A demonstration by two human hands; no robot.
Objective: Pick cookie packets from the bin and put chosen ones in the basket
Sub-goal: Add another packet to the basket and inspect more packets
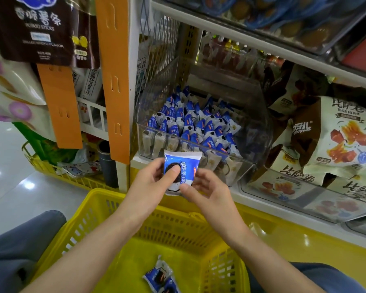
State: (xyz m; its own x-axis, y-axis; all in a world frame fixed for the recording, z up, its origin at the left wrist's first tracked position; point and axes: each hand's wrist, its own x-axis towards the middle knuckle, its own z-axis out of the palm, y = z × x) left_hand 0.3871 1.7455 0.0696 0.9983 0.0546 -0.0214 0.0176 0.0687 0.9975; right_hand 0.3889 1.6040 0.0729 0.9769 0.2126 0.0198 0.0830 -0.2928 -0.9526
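Right now both hands hold one blue-and-white cookie packet upright just in front of the clear bin, which is packed with more of the same. The left hand grips its left edge, thumb pressed on the face. The right hand pinches the lower right corner, fingers curled. Below the bin sits the yellow basket, with two packets on its floor. Right of the bin lie pale snack bags.
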